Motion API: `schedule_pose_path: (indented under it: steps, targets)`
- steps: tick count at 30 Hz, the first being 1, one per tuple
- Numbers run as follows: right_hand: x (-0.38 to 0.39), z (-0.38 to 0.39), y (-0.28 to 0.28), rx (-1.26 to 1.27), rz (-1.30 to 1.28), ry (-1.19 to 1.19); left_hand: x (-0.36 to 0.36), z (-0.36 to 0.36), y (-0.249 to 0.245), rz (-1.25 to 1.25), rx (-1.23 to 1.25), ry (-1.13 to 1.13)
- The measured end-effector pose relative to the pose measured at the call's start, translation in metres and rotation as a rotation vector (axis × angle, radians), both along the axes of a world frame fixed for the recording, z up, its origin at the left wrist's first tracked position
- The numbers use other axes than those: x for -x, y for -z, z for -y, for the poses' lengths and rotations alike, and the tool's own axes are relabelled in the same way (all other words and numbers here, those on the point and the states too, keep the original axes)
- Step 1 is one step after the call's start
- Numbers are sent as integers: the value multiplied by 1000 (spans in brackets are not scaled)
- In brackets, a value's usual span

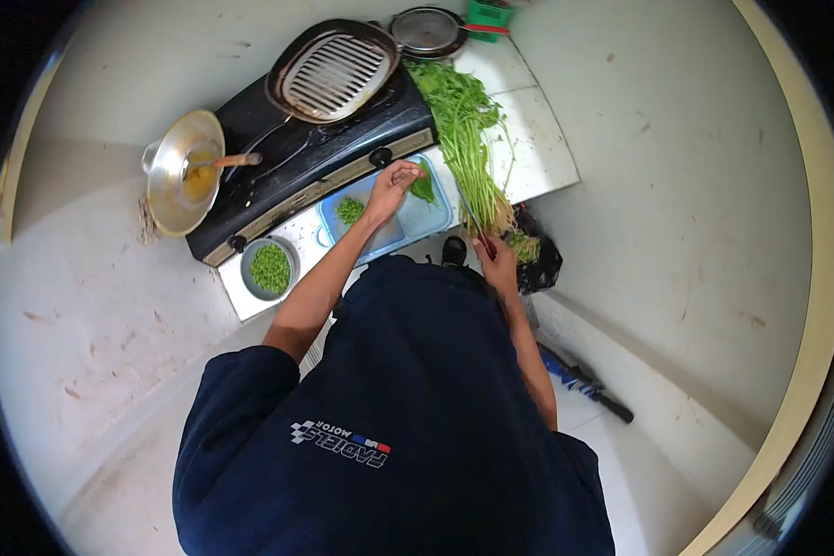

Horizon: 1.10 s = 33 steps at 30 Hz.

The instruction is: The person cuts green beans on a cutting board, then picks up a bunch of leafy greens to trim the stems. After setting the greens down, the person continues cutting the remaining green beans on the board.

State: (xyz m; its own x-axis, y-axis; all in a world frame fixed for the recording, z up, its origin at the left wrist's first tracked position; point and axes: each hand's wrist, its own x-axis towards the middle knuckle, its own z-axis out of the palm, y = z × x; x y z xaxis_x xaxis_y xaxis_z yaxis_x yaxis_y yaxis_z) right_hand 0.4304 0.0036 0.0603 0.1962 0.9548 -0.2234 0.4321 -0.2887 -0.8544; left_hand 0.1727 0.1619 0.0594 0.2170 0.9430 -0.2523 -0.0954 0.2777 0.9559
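Over the blue tray (380, 243), my left hand (394, 188) has its fingers closed on a green leaf (423, 183). Chopped greens (349, 210) lie in the tray, left of that hand. My right hand (497, 262) is wrapped round the handle of a knife (473, 215), whose blade points up and away beside the stems. A large bunch of leafy greens (463, 130) lies on the white counter to the right of the stove, its roots toward my right hand. A grey bowl (292, 269) of chopped greens stands at the counter's left.
A black stove (250, 199) bears a grill pan (334, 72) and, at its left end, a metal wok (171, 176) with a wooden-handled utensil. A round pan (428, 32) and green basket (488, 17) stand at the back. A black bag (544, 263) hangs at the right.
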Motion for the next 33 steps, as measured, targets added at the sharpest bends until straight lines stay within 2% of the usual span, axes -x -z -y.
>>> schedule_pose_path:
  steps: [4,7,9,12,14,16,20,22,26,29,33]
  targets:
    - [6,-29,-12,26,-212,-45,5,23,-22,45,35,-114]
    - [7,-64,-35,190,-111,-239,7,47,-35,65,-7,-153]
    - [21,-79,-46,115,-255,-257,7,61,-40,25,9,-156]
    - [41,-104,-53,150,-438,-302,5,85,-52,-13,35,-162]
    - [53,-115,-72,206,-396,-447,3,100,-62,-96,82,-183]
    - [67,-119,-67,210,-395,-589,7,118,-63,-177,100,-206]
    - [90,-118,-72,275,-364,-844,10,152,-64,-154,224,-354]
    - [99,-112,-69,260,-361,-891,9,168,-54,-135,164,-424]
    - [113,-96,-55,159,-338,-884,14,183,-44,-98,115,-498]
    - [117,-90,-53,154,-373,-793,29,176,-42,-140,180,-346]
    - [112,-87,-53,172,-317,-709,43,154,-33,-122,83,-176]
